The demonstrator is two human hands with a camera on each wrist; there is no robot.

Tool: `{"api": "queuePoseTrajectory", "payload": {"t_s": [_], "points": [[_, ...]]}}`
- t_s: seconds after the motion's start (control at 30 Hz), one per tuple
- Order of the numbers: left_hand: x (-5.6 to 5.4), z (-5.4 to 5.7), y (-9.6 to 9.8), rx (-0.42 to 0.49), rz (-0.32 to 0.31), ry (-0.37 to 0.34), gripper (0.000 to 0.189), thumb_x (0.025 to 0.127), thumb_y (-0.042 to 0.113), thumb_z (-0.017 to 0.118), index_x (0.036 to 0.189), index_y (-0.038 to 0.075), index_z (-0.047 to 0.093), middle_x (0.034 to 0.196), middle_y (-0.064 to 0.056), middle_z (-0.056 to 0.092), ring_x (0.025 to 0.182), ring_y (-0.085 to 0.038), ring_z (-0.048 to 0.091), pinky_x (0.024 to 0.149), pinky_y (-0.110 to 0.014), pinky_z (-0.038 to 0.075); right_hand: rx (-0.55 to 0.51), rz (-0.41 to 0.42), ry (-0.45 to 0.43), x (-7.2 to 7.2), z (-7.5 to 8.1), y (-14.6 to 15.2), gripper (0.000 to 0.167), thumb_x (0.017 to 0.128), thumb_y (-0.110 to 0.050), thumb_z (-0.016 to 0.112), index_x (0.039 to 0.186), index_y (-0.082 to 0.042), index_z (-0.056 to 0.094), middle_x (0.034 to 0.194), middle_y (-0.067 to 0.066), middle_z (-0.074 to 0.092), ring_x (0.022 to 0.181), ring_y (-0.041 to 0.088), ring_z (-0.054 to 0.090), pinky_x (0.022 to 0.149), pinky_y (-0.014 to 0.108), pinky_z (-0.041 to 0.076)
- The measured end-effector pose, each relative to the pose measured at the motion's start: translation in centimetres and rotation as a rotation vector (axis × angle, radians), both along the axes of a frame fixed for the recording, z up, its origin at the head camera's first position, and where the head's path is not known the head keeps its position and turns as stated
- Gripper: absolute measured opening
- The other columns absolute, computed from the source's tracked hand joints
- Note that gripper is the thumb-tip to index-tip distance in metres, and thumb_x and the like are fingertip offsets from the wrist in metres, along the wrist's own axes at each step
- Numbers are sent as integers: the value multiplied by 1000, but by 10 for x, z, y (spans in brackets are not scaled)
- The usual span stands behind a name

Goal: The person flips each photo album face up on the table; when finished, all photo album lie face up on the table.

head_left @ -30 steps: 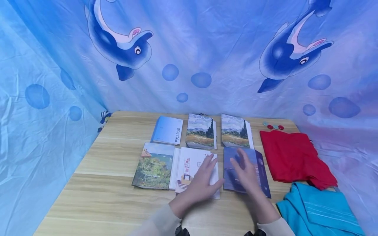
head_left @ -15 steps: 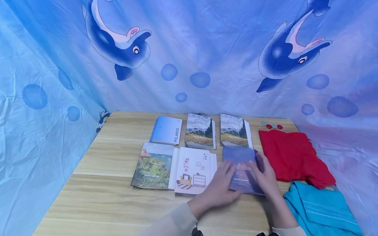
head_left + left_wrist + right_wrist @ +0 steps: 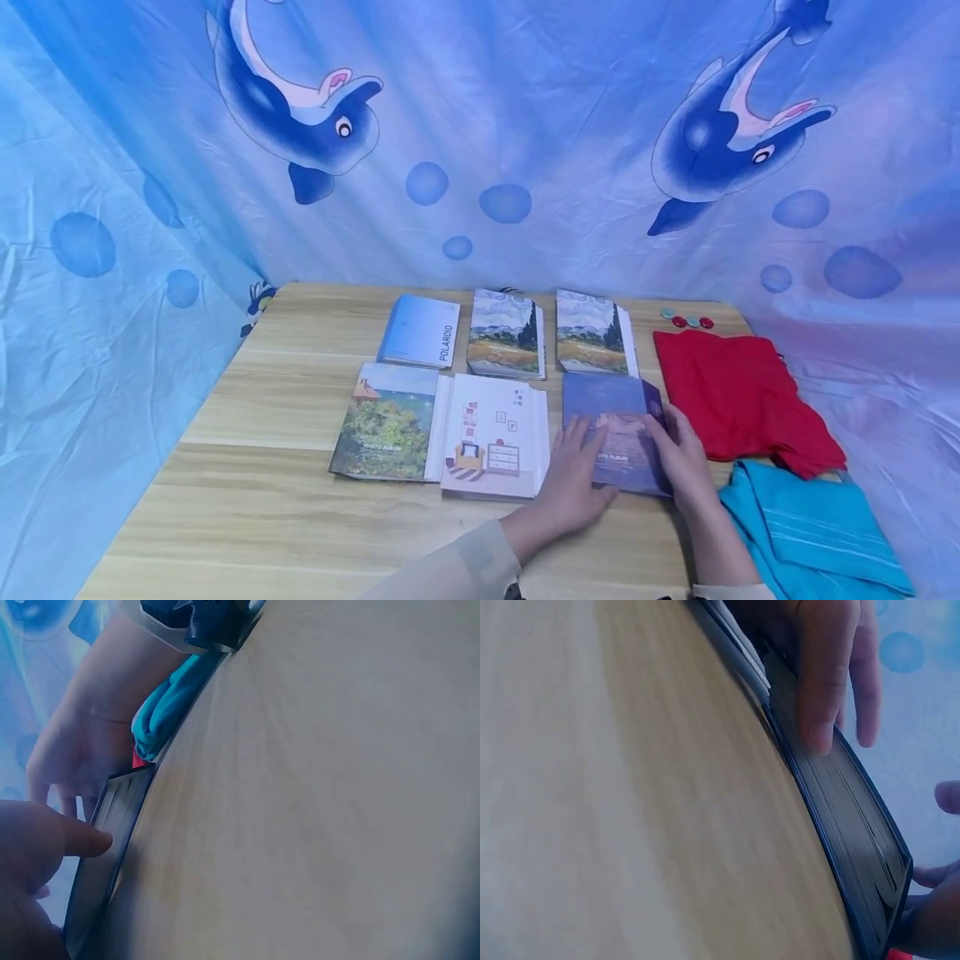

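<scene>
A purple-blue photo album (image 3: 622,442) with a pink sea scene lies at the right of the front row, between my two hands. My left hand (image 3: 566,496) rests along its left side and covers the lower left corner. In the left wrist view that hand's thumb touches the album's near page edge (image 3: 120,799). My right hand (image 3: 686,462) lies at the album's right edge, its thumb over the cover and its other fingers outside. The right wrist view shows the thick block of pages (image 3: 855,832) between the album's dark covers.
Beside it lie a white album (image 3: 483,425) with a furniture drawing and a green garden album (image 3: 386,425). Behind stand a blue Polaroid album (image 3: 420,329) and two landscape albums (image 3: 502,333). Red cloth (image 3: 738,396), teal cloth (image 3: 817,517) and several small discs (image 3: 678,322) are at right.
My left hand has moved right, off the white album to the purple one's left side. My right hand has come down from over the cover to its right edge.
</scene>
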State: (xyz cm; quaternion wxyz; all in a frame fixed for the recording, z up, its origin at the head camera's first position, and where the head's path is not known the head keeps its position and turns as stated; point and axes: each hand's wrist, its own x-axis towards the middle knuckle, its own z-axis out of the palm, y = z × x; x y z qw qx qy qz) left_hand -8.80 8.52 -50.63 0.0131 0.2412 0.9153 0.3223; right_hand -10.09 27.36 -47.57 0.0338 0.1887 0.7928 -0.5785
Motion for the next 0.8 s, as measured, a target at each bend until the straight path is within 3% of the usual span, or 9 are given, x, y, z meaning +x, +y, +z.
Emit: {"api": "queuePoseTrajectory", "payload": {"t_s": [0.2,0.3,0.5,0.6,0.7,0.8], "points": [[2,-3,3,31,36,-23,89,84,35,80,158,18,35,166,-12,25,154,-29,16,124,-46,15,-317,-129,37,-1,10,-1,77,105,-46,48,163,-10,13,166,14,18,151,29,22,125,42,19],[5,-4,2,21,50,-5,86,87,36,77,159,18,34,166,-15,23,153,-31,16,124,-46,15,-399,-131,52,-2,13,-1,75,106,-45,47,162,-8,13,165,16,21,150,28,26,124,37,20],[10,-7,-2,25,41,10,81,93,32,71,160,12,30,165,-22,20,153,-36,17,124,-47,18,-280,-123,9,-2,11,0,71,107,-43,44,162,-8,17,164,16,24,148,29,24,125,42,20],[12,-7,-3,53,35,-16,79,94,30,69,160,11,30,165,-23,18,152,-38,16,123,-49,19,-241,-113,-26,-1,10,2,71,107,-44,43,163,-9,17,164,16,23,146,30,26,119,39,27],[13,-7,-4,91,36,-51,77,95,28,68,160,10,30,165,-23,16,152,-38,15,122,-50,20,-182,-89,-39,1,10,6,70,106,-44,45,162,-8,22,161,17,29,136,25,36,104,25,40],[15,-5,-4,138,38,-103,77,96,26,67,161,11,28,167,-21,13,153,-37,14,121,-50,22,-116,-70,-32,4,11,10,63,106,-40,48,159,-9,32,153,16,42,116,13,52,85,16,50]]}}
